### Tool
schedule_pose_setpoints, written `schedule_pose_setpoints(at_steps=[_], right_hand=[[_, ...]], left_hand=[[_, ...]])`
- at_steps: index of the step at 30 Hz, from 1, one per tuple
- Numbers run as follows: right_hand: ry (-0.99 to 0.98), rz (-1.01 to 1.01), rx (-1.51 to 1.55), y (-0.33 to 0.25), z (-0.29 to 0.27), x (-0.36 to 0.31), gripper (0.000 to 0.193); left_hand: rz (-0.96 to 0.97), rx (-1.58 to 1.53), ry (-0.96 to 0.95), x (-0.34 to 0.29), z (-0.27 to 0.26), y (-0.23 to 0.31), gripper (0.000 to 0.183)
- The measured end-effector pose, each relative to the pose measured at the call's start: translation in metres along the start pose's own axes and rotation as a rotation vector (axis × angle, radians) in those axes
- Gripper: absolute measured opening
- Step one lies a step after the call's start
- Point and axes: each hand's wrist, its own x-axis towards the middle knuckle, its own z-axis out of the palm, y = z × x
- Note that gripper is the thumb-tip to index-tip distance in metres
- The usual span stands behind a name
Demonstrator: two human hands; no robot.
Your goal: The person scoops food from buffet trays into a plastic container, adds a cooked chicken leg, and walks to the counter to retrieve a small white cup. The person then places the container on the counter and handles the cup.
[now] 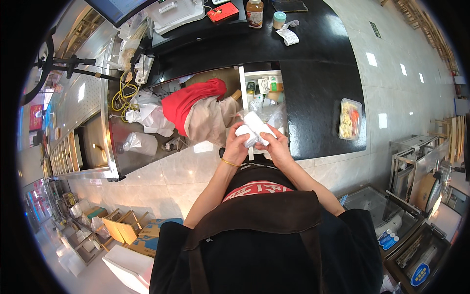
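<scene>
Just in front of my body, over the front of an open drawer (pixel 242 81), I hold several small white rolls (pixel 253 120) that look like paper rolls. My left hand (pixel 235 146) is closed on the left one. My right hand (pixel 278 148) has its fingers wrapped round the right one. Another roll rests between them, at the far side. Beneath and beyond the rolls, the drawer holds clear plastic bags (pixel 275 115), a small box and little containers. My hands and the rolls hide its near part.
Left of the drawer lie a red cloth (pixel 188 100), a beige cloth and white plastic bags (pixel 149 115). On the black counter (pixel 318 98) sit a clear food box (pixel 350 119), a curled receipt (pixel 288 36), a lidded jar and a brown bottle (pixel 255 13). Cardboard boxes stand behind at left.
</scene>
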Motion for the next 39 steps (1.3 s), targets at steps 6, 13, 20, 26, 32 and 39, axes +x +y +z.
schedule_pose_setpoints(at_steps=[6,13,20,26,32,39], right_hand=[[0.113,0.014,-0.173,0.002,-0.006,0.004,0.052],[0.151,-0.157,-0.202,-0.005,-0.014,0.032,0.051],[0.252,-0.593,-1.088,-0.03,-0.025,0.077,0.064],[-0.187,-0.646,-1.376,-0.011,0.011,0.075,0.042],[-0.427,-0.396,-1.764,0.055,0.045,0.098,0.034],[-0.184,-0.061,-1.984,0.032,0.021,0.122,0.034]], left_hand=[[0.532,0.847,-0.14,-0.006,0.016,0.008,0.069],[0.638,0.845,0.119,-0.005,0.02,0.007,0.052],[0.64,0.401,0.392,0.0,-0.019,0.065,0.046],[0.492,0.332,0.415,-0.001,-0.051,0.081,0.045],[0.377,0.244,0.292,0.018,-0.063,0.101,0.042],[0.4,0.273,0.365,0.026,-0.097,0.147,0.041]])
